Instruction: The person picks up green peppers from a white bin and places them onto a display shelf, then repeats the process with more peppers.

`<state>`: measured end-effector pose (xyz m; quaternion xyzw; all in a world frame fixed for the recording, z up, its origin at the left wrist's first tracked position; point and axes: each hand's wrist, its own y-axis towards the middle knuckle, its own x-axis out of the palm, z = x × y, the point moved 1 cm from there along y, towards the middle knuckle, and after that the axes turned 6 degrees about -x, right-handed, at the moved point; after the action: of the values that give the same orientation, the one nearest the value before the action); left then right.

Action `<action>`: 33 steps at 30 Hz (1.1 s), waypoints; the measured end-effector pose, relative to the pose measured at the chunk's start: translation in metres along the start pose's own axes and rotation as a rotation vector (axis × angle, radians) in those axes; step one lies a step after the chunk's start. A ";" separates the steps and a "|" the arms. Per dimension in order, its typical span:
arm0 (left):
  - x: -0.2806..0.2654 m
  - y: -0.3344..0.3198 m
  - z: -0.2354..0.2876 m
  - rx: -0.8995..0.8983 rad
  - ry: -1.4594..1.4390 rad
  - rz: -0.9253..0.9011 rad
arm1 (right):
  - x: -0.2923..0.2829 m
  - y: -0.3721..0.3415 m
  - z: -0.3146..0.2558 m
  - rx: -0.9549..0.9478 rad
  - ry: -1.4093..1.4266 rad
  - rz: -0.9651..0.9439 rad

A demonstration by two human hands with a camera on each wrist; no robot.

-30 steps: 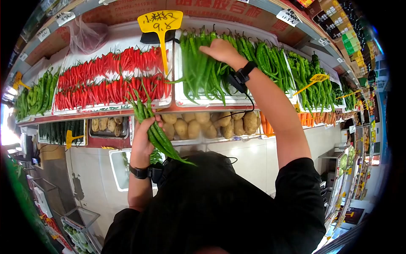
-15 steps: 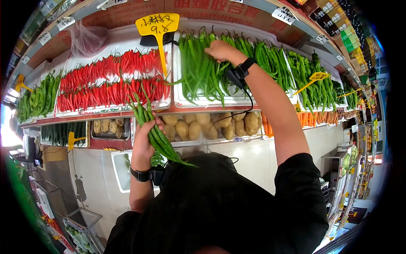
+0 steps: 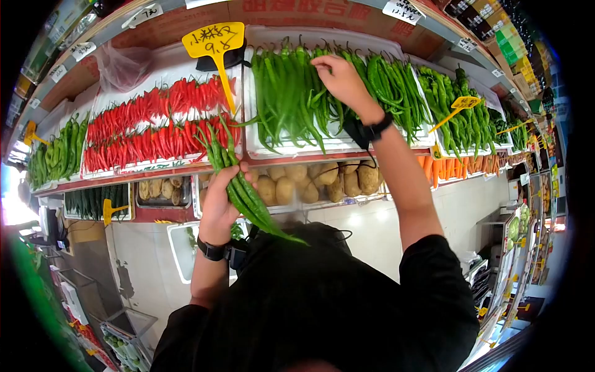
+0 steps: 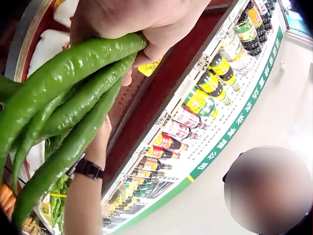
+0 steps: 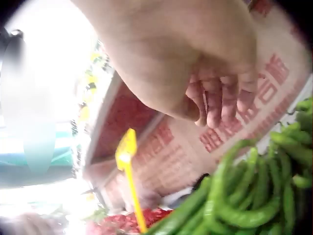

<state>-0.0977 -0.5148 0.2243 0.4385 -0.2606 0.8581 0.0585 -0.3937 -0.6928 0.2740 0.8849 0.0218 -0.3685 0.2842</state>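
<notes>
My left hand (image 3: 218,201) grips a small bunch of long green chili peppers (image 3: 249,201), in front of the stall edge. Their stems point up and their tips hang toward my chest. In the left wrist view, glossy peppers (image 4: 73,68) stick out from under the curled fingers. Over the tray of long green peppers (image 3: 282,93) hovers my right hand (image 3: 348,84), near their stem ends. The right wrist view shows this hand (image 5: 190,58) with loosely bent fingers and nothing in them, above curled green peppers (image 5: 244,196).
Small red chilies (image 3: 161,139) lie in rows left of the green peppers, behind a yellow price sign (image 3: 214,40). Potatoes (image 3: 285,186) and carrots (image 3: 446,168) fill the lower shelf. More green peppers (image 3: 462,115) lie to the right. A shelf edge with price tags (image 3: 403,11) runs along the back.
My right hand has drawn back a little to the right over the peppers, its fingers loosening. The left hand still holds its bunch, shifted slightly rightward in view.
</notes>
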 end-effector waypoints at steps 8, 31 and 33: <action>0.033 0.025 -0.018 -0.067 -0.254 -0.034 | 0.012 -0.115 -0.067 0.108 -0.132 -0.116; 0.104 0.031 -0.056 0.247 0.481 -0.009 | 0.014 -0.171 -0.137 0.355 0.648 -0.174; 0.101 0.033 -0.056 0.198 0.518 -0.115 | 0.008 -0.172 -0.134 0.385 0.736 -0.167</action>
<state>-0.2105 -0.5276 0.2634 0.2225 -0.1265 0.9581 0.1286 -0.3443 -0.4810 0.2609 0.9895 0.1244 -0.0469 0.0561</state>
